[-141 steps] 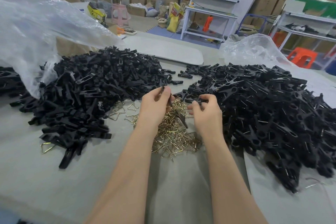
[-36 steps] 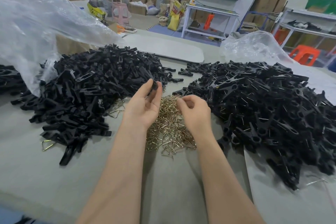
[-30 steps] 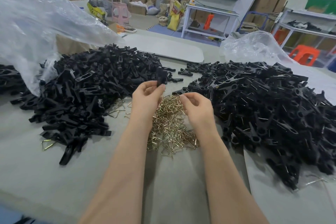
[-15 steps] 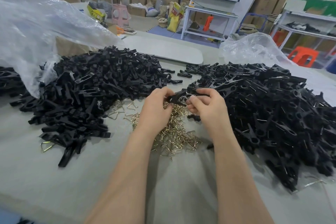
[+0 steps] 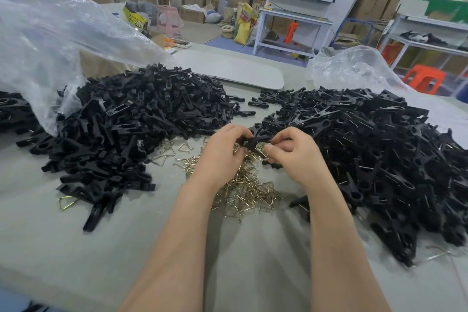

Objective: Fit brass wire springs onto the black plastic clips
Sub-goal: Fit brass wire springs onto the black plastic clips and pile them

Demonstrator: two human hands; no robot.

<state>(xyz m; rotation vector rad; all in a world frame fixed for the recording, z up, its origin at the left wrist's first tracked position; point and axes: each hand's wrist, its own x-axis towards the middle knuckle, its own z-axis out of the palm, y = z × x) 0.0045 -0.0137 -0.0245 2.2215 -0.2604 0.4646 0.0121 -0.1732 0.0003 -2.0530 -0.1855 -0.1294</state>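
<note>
ok, both hands meet over the middle of the grey table. left hand has fingers curled round one black clip, gripping it by its left end. right hand pinches a brass spring between thumb and fingertips, the wire touching the clip's right end; can't tell if it is seated. the held clip sits just above the loose brass spring pile, which lies mid-table under and just in front of the hands.

large heap of black clip parts fills the left half of the table, partly spilling out of a clear plastic bag at the far left corner. second heap of black clips covers the right side, thin wires showing on many of them, and reaches the right hand's knuckles. another crumpled plastic bag lies at the far right edge. one stray spring lies at the near edge of the left heap. white board lies flat along the far edge.
</note>
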